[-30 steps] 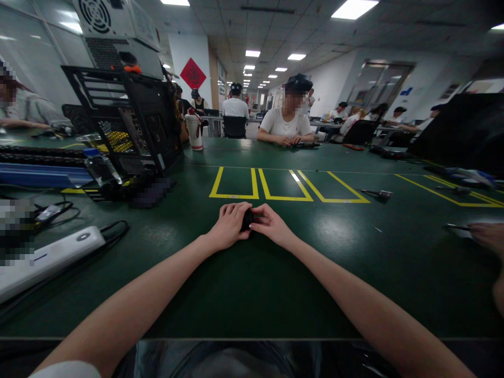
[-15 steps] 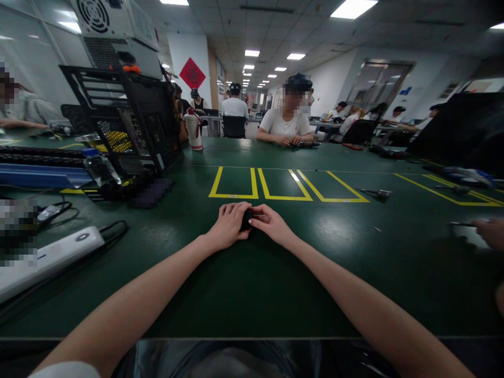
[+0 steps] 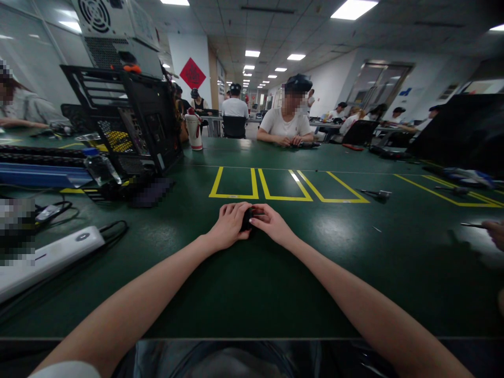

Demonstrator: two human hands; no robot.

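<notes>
Near the middle of the green table [image 3: 252, 294], my two hands meet around a small black object [image 3: 246, 220]. My left hand [image 3: 230, 226] wraps over its left side, with the fingers closed on top and the thumb below. From the right, my right hand [image 3: 270, 221] grips it between thumb and fingers. Most of the object is covered by my fingers, so its kind does not show. Just beyond my hands lie outlines of yellow tape [image 3: 279, 198] on the table top.
On the left are a white power strip [image 3: 74, 247], a clear bottle [image 3: 100, 167] and an open black computer case [image 3: 134, 115]. A paper cup [image 3: 193, 131] stands behind. A dark tool [image 3: 378, 194] lies right. Another person's hand [image 3: 495, 231] holds a thin tool; a co-worker [image 3: 286, 123] sits opposite.
My hands and the black object look the same as before. At the right edge, the other person's hand with the thin tool has shifted slightly to the right.
</notes>
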